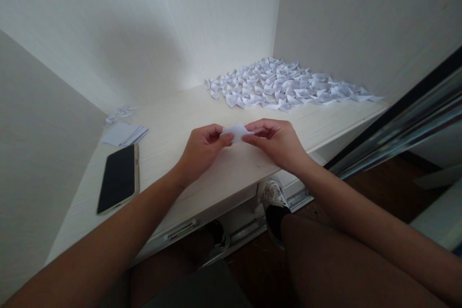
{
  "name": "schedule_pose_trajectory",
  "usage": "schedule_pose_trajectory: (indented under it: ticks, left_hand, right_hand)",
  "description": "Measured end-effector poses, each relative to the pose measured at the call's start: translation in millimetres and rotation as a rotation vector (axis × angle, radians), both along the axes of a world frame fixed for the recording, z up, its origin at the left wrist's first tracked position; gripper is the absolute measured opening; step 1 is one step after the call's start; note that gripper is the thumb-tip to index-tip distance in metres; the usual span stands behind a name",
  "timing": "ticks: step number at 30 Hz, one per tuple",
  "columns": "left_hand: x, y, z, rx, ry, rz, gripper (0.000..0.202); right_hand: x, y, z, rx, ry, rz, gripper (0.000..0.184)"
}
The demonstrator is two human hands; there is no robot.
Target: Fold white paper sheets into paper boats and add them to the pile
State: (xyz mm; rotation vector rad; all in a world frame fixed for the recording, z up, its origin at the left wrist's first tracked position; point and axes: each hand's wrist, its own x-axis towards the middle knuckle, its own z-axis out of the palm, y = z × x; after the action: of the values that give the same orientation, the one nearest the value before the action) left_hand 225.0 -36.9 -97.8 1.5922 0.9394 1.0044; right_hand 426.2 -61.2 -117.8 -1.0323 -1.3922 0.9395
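Observation:
A small folded piece of white paper [236, 132] is held just above the pale wooden shelf [173, 130]. My left hand [204, 147] pinches its left end with thumb and fingers curled. My right hand [276, 140] pinches its right end the same way. Both hands meet over the shelf's front middle.
A large heap of several small folded white paper pieces [285, 84] covers the shelf's back right. A black phone [118, 178] lies at the left, with a small stack of white paper slips [122, 134] behind it. White walls enclose the shelf. My knees and shoes [274, 199] show below.

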Motion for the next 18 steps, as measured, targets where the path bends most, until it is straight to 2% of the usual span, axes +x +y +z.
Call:
schedule_pose_trajectory:
  ticks: [10, 14, 18]
  left_hand:
    - [8, -5, -1.1, -0.085, -0.074, 0.016, 0.034]
    - [12, -6, -1.9, -0.118, -0.176, 0.070, 0.031]
    - [12, -8, -1.9, -0.131, -0.240, 0.081, 0.030]
  right_hand:
    - [-1, -2, 1.9, -0.009, -0.011, 0.001, 0.016]
    - [0, -3, 3.3, -0.078, 0.065, 0.015, 0.019]
    - [0, -1, 5.9, -0.156, 0.147, 0.105, 0.025]
